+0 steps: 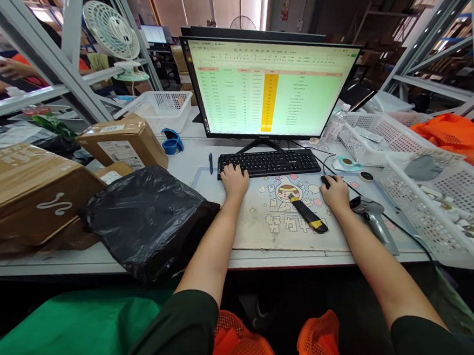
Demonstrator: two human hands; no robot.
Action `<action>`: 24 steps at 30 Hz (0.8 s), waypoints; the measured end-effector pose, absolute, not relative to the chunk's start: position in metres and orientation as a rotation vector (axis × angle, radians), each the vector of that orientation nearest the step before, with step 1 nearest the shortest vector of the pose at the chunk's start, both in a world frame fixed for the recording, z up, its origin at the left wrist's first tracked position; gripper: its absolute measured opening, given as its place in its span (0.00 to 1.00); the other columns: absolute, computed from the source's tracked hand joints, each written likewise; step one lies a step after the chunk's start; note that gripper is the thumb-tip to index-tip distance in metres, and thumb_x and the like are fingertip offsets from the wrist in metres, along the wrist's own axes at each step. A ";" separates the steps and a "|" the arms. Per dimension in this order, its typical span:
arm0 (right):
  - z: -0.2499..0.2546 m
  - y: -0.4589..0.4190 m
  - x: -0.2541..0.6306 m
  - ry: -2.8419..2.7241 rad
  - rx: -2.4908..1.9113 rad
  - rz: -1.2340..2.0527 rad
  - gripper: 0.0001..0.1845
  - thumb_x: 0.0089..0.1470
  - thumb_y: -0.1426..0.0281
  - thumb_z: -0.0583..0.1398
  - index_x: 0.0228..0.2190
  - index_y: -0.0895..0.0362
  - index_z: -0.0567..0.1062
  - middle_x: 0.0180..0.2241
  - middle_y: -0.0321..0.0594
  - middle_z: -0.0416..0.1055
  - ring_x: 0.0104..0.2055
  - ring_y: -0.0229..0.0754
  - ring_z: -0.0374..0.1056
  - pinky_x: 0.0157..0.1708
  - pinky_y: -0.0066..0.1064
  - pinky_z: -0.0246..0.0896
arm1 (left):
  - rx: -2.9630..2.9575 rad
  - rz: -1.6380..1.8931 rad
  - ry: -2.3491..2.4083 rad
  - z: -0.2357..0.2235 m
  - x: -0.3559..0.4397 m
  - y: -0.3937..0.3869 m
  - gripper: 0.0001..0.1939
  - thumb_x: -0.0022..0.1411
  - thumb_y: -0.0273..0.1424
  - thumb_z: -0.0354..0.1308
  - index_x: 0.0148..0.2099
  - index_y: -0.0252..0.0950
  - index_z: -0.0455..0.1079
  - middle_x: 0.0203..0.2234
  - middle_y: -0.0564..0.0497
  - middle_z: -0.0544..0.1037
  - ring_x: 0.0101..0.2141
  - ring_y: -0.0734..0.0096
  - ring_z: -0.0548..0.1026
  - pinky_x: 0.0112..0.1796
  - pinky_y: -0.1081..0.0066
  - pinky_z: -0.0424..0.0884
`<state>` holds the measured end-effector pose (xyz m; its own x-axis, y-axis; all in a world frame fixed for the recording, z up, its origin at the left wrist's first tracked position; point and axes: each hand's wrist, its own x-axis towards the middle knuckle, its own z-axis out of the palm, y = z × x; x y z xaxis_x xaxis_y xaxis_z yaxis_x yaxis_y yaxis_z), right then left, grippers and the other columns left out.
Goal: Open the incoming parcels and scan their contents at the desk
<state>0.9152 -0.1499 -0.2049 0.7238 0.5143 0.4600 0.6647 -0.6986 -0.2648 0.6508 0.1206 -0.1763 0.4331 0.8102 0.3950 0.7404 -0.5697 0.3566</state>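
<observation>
My left hand (pixel 234 180) rests at the left end of the black keyboard (pixel 280 162), fingers spread over the keys. To the right, my right hand (pixel 336 193) is wrapped over a black computer mouse (pixel 325 181), which shows only in part. Between my arms a black and yellow utility knife (pixel 308 213) lies on the printed desk mat (pixel 261 232). Close to my right wrist is a grey barcode scanner (pixel 375 223). Behind the keyboard stands a monitor (pixel 231 91) showing a spreadsheet with one orange column; its text is too small to read.
Cardboard boxes (pixel 123 143) and a black plastic bag (pixel 142 216) crowd the left side. White baskets (pixel 423 229) line the right, near a water bottle (pixel 334 125). A pen (pixel 210 163) lies left of the keyboard. A fan (pixel 111 29) and another person's hand (pixel 12 69) are at upper left.
</observation>
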 end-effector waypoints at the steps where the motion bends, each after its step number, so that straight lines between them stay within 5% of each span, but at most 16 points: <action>1: -0.205 -0.150 0.915 -0.904 -2.511 -0.496 0.31 0.62 0.66 0.54 0.61 0.64 0.79 0.64 0.61 0.69 0.62 0.61 0.67 0.64 0.51 0.63 | 2.545 0.816 1.389 -0.176 0.651 0.120 0.25 0.74 0.39 0.48 0.62 0.29 0.75 0.65 0.30 0.70 0.64 0.40 0.64 0.63 0.48 0.61; 24: -0.217 -0.151 0.927 -0.847 -2.443 -0.546 0.31 0.62 0.64 0.55 0.59 0.66 0.81 0.62 0.64 0.71 0.60 0.64 0.69 0.63 0.54 0.65 | 2.574 0.804 1.391 -0.176 0.649 0.118 0.20 0.76 0.36 0.51 0.57 0.29 0.77 0.61 0.30 0.72 0.63 0.43 0.66 0.61 0.50 0.63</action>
<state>0.9274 -0.1508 -0.2166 0.7271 0.4577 0.5117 0.6552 -0.6853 -0.3180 0.6485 0.1178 -0.1757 0.4409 0.8039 0.3992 0.7469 -0.5753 0.3335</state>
